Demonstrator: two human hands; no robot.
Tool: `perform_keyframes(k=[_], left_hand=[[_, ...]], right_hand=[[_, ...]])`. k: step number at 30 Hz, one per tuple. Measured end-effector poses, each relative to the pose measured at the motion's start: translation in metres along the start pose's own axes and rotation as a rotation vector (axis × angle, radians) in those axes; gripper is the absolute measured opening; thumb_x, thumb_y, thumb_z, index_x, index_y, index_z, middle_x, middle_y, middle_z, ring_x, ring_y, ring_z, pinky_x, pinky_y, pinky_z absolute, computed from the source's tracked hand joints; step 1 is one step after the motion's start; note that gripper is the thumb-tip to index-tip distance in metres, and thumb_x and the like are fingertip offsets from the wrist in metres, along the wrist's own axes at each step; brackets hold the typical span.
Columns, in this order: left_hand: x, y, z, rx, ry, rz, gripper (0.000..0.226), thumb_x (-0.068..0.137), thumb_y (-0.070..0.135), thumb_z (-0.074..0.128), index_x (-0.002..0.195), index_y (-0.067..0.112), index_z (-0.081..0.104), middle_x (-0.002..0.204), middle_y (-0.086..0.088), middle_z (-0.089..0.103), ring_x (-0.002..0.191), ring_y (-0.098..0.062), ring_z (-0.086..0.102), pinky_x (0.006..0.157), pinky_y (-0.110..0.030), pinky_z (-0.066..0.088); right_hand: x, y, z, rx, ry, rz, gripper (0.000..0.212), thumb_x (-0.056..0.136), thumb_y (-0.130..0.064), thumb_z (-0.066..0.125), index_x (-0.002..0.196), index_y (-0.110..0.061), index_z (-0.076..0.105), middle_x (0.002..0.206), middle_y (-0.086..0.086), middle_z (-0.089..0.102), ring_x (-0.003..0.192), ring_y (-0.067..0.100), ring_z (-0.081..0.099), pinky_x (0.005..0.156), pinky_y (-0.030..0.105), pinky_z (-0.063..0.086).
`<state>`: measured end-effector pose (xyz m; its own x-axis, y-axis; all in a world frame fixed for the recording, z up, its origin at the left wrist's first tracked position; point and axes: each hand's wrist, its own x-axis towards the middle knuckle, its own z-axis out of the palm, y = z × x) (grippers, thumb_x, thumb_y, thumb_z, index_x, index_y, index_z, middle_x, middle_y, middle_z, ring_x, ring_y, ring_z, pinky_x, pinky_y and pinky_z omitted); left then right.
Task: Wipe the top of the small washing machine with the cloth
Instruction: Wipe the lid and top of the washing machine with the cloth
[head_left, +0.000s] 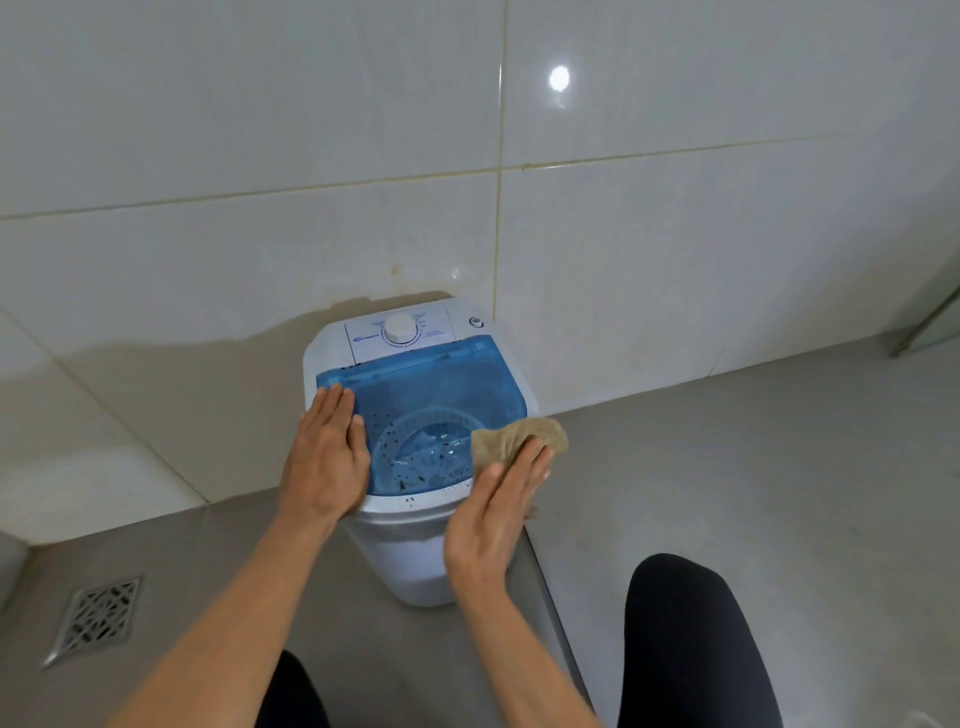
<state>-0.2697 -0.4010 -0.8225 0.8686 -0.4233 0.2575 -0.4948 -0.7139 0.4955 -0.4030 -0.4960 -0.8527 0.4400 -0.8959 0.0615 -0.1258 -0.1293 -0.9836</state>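
1. Blue and see-through, the lid (415, 387) covers the top of the small washing machine (415, 545), a white tub standing on the grey floor (727, 493) against a white tiled wall (260, 130)
2. Through that lid we see the perforated drum (421, 452) inside
3. Behind the lid sits the white control panel (397, 332) with a round dial (399, 327) at its middle and a small round fitting (476, 322) to the right of it
4. Our left hand (327, 457) lies flat and spread on the lid's left edge, fingers stretched out toward the wall, holding nothing
5. Our right hand (498, 514) lies flat too, fingers extended, pressing the tan cloth (519, 439) down on the right side of the lid near its front corner
6. The cloth is bunched under the fingertips and sticks out past them, partly over the machine's right edge
7. The two hands rest well apart, with the drum showing between them
8. A square metal floor drain (98, 616) lies at the lower left, well apart from the machine
9. Our knees in dark leggings (691, 639) show at the bottom of the view
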Motion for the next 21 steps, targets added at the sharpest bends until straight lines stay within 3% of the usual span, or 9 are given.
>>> perform_keyframes(k=[4,10,13,17,21], left_hand=[[0.001,0.001,0.001,-0.009,0.000,-0.010,0.046,0.103,0.020,0.035,0.146,0.004,0.035,0.158,-0.011,0.027,0.148,-0.022,0.018,0.122,-0.038,0.012],[0.001,-0.001,0.001,0.013,-0.010,0.019,0.047,0.103,0.020,0.035,0.146,0.002,0.035,0.157,-0.012,0.028,0.148,-0.023,0.019,0.122,-0.040,0.015],[0.001,-0.001,-0.001,0.007,-0.004,0.008,0.046,0.103,0.020,0.035,0.146,0.002,0.036,0.157,-0.011,0.028,0.148,-0.023,0.019,0.122,-0.039,0.014],[-0.001,-0.001,0.001,-0.005,-0.007,0.009,0.047,0.103,0.021,0.033,0.147,0.004,0.034,0.158,-0.010,0.026,0.148,-0.021,0.017,0.122,-0.037,0.011],[0.001,-0.001,0.002,-0.007,0.008,0.005,0.046,0.103,0.020,0.035,0.146,0.003,0.037,0.157,-0.011,0.028,0.148,-0.022,0.019,0.122,-0.039,0.014]], right_hand=[[0.013,-0.002,0.008,0.034,0.110,0.036,0.064,0.102,-0.046,0.019,0.157,-0.017,0.003,0.166,-0.001,-0.006,0.152,0.016,-0.010,0.124,0.044,0.002],[-0.063,-0.001,0.040,0.015,0.022,-0.074,0.063,0.104,-0.036,0.025,0.156,-0.020,-0.008,0.160,-0.008,-0.032,0.148,0.014,-0.027,0.119,0.036,-0.013],[-0.037,0.000,0.037,0.021,0.125,-0.102,0.064,0.103,-0.039,0.022,0.157,-0.015,-0.002,0.163,-0.001,-0.023,0.150,0.016,-0.021,0.121,0.035,-0.011],[0.012,0.007,0.021,0.079,0.252,-0.103,0.056,0.106,-0.027,0.027,0.155,-0.014,0.003,0.166,0.004,-0.001,0.152,0.012,-0.006,0.124,0.040,0.001],[-0.016,0.008,0.032,0.088,0.230,-0.157,0.059,0.105,-0.027,0.029,0.156,-0.007,0.006,0.166,0.007,-0.006,0.153,0.021,-0.008,0.124,0.047,0.001]])
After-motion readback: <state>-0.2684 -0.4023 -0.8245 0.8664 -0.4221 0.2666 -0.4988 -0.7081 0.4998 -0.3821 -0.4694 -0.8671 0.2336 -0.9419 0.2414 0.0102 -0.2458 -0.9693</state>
